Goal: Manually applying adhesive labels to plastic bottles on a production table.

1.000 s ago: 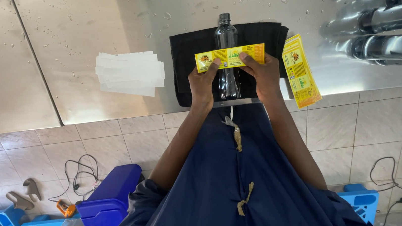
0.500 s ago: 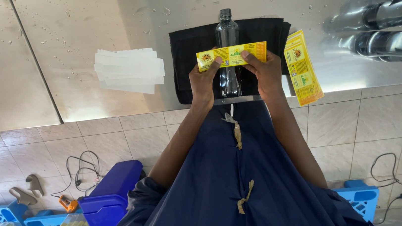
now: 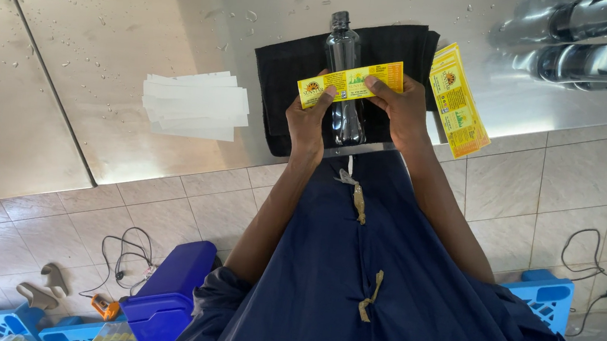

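A: Holding what?

B: Yellow label point(image 3: 350, 84), stretched flat between both hands. Left hand point(image 3: 308, 122) pinched shut on its left end, right hand point(image 3: 400, 113) pinched shut on its right end. Held just above a clear plastic bottle point(image 3: 344, 84), crossing it about mid-body.

A: And the bottle?

B: Lying on a folded black cloth point(image 3: 290, 86) on the steel counter point(image 3: 90, 58), cap toward twelve o'clock, base toward six. Touching the label or not, cannot tell.

A: Anything else around?

B: Stack of yellow labels point(image 3: 460, 100) at three o'clock of the bottle, partly on the cloth's edge. Pile of white strips point(image 3: 194, 103) at nine o'clock, well apart from the cloth. Water drops scattered over the counter, mostly toward twelve.

A: Risks?

B: Probably a skewed label: held slightly tilted now, right end higher, so likely to land crooked against the bottle. Round bottle, soft cloth, nothing pinning it; could roll toward nine or three under a push. Wet counter too: a dropped label might pick up water. Creasing possible if both pinches pull unevenly.
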